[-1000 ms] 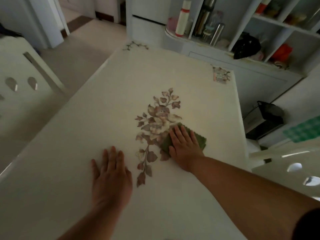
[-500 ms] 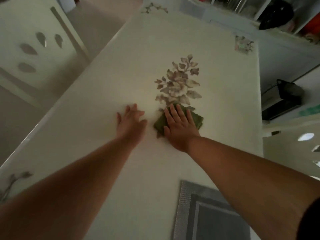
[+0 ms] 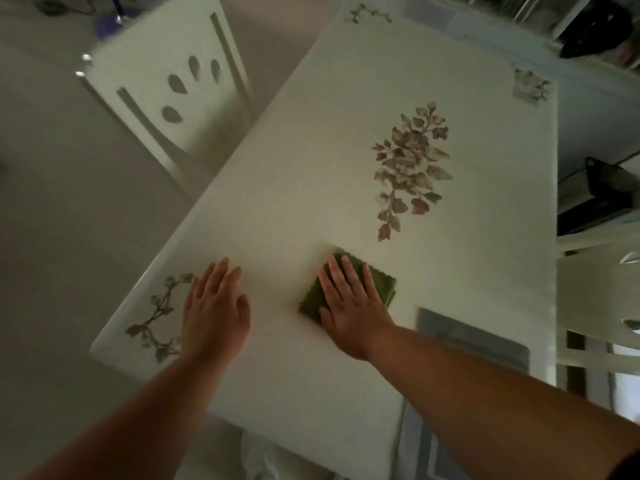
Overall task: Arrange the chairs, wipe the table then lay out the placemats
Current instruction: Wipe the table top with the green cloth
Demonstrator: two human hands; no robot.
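Note:
A white table (image 3: pixel 311 161) with a printed flower spray (image 3: pixel 408 168) in its middle fills the view. My right hand (image 3: pixel 349 306) lies flat, pressing a folded green cloth (image 3: pixel 381 282) onto the table near the front edge. My left hand (image 3: pixel 214 310) rests palm down on the bare tabletop to the left, beside a printed wreath (image 3: pixel 156 320) at the corner, holding nothing. A grey placemat (image 3: pixel 478 341) lies just right of my right forearm, partly hidden by it. One white chair (image 3: pixel 166 88) stands at the table's left side, another white chair (image 3: pixel 599 306) at the right.
Shelving with a dark bag (image 3: pixel 595 29) runs behind the table's far end. A black appliance (image 3: pixel 595 199) sits low at the right. Beige floor (image 3: pixel 52 220) spreads to the left. A grey patterned piece (image 3: pixel 436 445) hangs below the front edge.
My right hand has drawn the green cloth back from the flower spray toward the front edge. My left hand slid back to the near left corner. The view tilted down.

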